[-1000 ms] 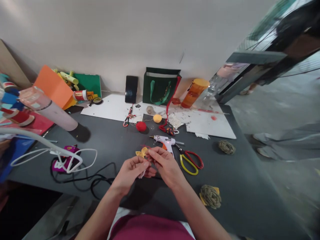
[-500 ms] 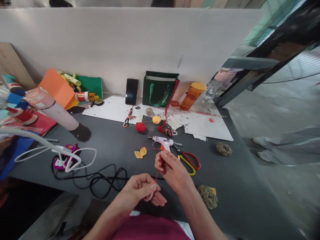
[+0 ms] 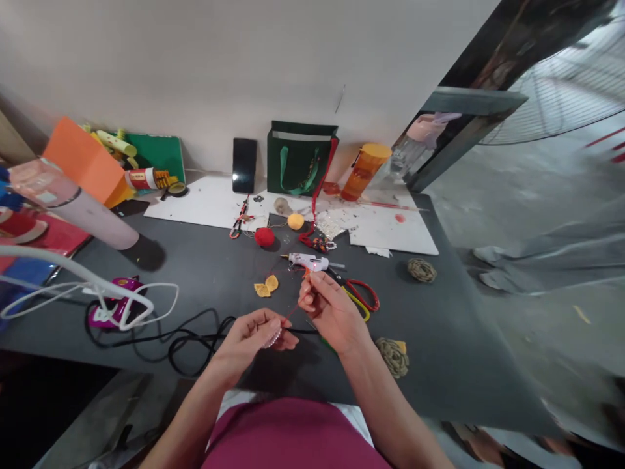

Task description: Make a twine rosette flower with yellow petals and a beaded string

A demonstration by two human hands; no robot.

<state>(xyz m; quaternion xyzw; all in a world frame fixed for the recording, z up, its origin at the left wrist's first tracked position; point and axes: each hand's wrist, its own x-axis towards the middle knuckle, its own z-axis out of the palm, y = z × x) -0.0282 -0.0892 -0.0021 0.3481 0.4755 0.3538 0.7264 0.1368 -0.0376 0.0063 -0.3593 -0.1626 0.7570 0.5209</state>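
My left hand point(image 3: 256, 337) is closed in a pinch around a small piece edged with whitish beads point(image 3: 273, 338), most of it hidden by the fingers. From there a thin red yarn point(image 3: 291, 312) runs slantwise up to my right hand point(image 3: 332, 306), whose thumb and forefinger pinch it. Beyond the right fingertips lies a white glue gun point(image 3: 308, 262) with an orange trigger. Scissors point(image 3: 364, 294) with red and yellow handles are partly behind that hand. Two yellow crocheted pieces point(image 3: 266, 286) rest past my left hand, with a red yarn ball point(image 3: 264, 236) further back.
A pink bottle point(image 3: 92, 208), a phone point(image 3: 244, 165), a green gift bag point(image 3: 297, 159) and an orange bottle point(image 3: 364, 172) stand along the back. Black cable point(image 3: 195, 348) coils at left. Green crocheted rosettes point(image 3: 393, 357) lie at right. A white cable point(image 3: 146, 306) loops over a purple item point(image 3: 117, 306).
The view has tilted down and turned slightly right. My left hand has shifted a little left and away from my body, so the red yarn slants more. Both hands keep their pinch.
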